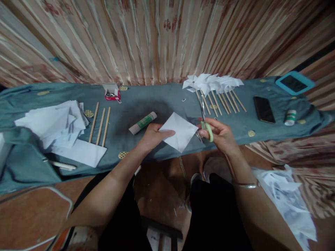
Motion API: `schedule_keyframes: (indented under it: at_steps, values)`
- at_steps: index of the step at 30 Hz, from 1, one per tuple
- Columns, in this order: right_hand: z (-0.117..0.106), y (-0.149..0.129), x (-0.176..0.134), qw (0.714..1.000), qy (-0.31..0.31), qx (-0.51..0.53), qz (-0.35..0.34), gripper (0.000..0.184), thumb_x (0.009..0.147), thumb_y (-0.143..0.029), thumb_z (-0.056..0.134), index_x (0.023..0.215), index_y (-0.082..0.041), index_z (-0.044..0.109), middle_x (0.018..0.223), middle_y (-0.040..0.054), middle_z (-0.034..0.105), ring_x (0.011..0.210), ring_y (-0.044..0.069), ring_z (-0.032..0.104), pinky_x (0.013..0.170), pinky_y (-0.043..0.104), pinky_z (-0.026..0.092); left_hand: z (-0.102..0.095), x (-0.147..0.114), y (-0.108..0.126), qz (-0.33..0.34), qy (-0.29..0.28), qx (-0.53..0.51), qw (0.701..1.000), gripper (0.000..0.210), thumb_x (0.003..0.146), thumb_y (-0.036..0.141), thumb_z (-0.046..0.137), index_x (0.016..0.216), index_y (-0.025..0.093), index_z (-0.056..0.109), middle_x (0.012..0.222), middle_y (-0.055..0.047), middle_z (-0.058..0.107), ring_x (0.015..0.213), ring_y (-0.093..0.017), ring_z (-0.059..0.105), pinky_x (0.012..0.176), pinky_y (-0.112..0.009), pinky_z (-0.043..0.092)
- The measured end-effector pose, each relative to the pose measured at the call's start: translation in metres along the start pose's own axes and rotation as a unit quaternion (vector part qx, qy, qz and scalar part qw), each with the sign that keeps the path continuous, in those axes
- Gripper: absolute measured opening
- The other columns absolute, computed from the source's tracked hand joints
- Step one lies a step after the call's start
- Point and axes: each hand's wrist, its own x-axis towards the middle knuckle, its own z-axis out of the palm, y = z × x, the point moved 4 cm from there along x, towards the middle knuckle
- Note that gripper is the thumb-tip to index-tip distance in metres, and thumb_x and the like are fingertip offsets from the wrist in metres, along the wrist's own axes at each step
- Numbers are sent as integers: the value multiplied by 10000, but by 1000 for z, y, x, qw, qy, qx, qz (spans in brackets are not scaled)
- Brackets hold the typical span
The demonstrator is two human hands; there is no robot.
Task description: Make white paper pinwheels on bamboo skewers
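A white square of paper [180,134] with faint crease lines is pinched at its left corner by my left hand [154,137], thumb on top. My right hand [217,134] grips a pair of scissors [208,131] with light green handles, the blades pointing up and away from me. The paper's right corner lies close to the right fingertips; whether they touch it I cannot tell. Just beyond my left hand a glue stick [142,123] with a green label lies on the cloth. Paper pinwheels [209,84] on wooden sticks lie in a row behind the scissors.
On the left are a pile of white paper [57,120], three wooden sticks [99,125] and a small red box [112,94] of metal pieces. A phone [264,109], a small green-and-white tube [290,118] and a blue-framed device [295,83] lie right. Paper scraps [285,195] hang below.
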Motion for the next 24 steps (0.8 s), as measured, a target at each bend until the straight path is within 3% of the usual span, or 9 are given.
schedule_keyframes:
  at_steps: [4, 7, 10, 13, 15, 19, 24]
  values:
    - [15, -1, 1, 999, -32, -34, 14, 555, 492, -361, 889, 984, -214, 677, 720, -21, 713, 597, 103, 593, 555, 238, 482, 11, -3, -2, -6, -73, 63, 995, 230, 549, 313, 793, 658, 123, 723, 543, 14, 609, 498, -98, 495, 499, -219, 346]
    - [20, 0, 1, 997, -54, -40, 43, 537, 466, -331, 893, 935, -190, 671, 609, -57, 664, 527, 84, 547, 534, 233, 461, 13, -2, -4, -8, -88, 74, 993, 231, 543, 304, 800, 660, 120, 721, 545, 16, 611, 515, -107, 514, 518, -226, 365]
    - [23, 2, 3, 998, -42, -24, 47, 524, 476, -337, 881, 924, -188, 655, 584, -71, 644, 509, 81, 533, 523, 229, 444, 12, 0, -4, -3, -43, 5, 999, 278, 533, 292, 817, 730, 121, 722, 663, -9, 678, 598, -128, 577, 590, -246, 437]
    - [25, 3, 5, 1000, 22, -2, 20, 517, 502, -366, 860, 933, -200, 630, 604, -69, 651, 522, 89, 544, 550, 240, 457, 12, -2, 3, 42, 28, -121, 991, 469, 501, 218, 840, 947, 157, 706, 880, -25, 722, 779, -152, 639, 740, -271, 494]
    - [27, 4, 5, 997, 74, 6, -3, 520, 509, -381, 851, 938, -208, 613, 596, -71, 643, 534, 103, 559, 572, 252, 467, 18, -5, 6, 42, 26, -191, 980, 552, 496, 184, 839, 1025, 174, 682, 958, -38, 721, 859, -173, 653, 802, -298, 503]
    - [36, 6, 4, 992, 121, 2, -19, 501, 551, -412, 821, 951, -222, 587, 560, -75, 615, 533, 126, 571, 567, 267, 469, 34, -15, 0, -37, -21, -233, 972, 360, 536, 190, 823, 872, 131, 707, 867, -62, 720, 799, -174, 661, 810, -325, 514]
    - [50, 11, 2, 992, 111, 54, 1, 530, 522, -434, 835, 934, -232, 570, 572, -70, 643, 537, 137, 588, 570, 276, 480, 38, -20, -9, -77, 13, -281, 956, 283, 534, 157, 820, 793, 128, 709, 829, -50, 721, 751, -154, 659, 779, -314, 529]
